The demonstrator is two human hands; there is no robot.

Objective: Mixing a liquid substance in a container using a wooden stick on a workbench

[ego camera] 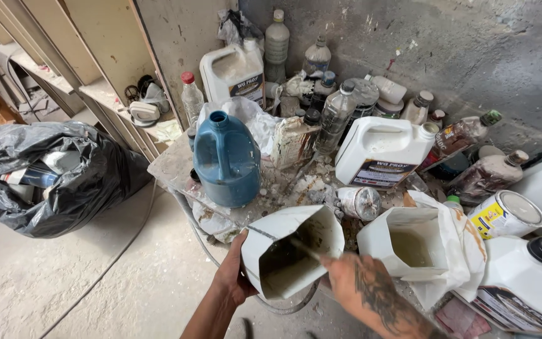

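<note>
- While my left hand [233, 276] clasps the cut-open white plastic jug [290, 251], its thin walls look light and bendy; holding low seems safest.
- My right hand [346, 276] pinches a thin stirring stick [302, 248] inside.

Soft, even daylight fills the scene, brightest on the pale floor [95, 282] at lower left, and shadows are faint and diffuse. The white jugs [384, 150] show mild glare (nearly washed out on their tops). Wide-angle distortion bends the edges, and fine detail looks slightly soft throughout.
</note>
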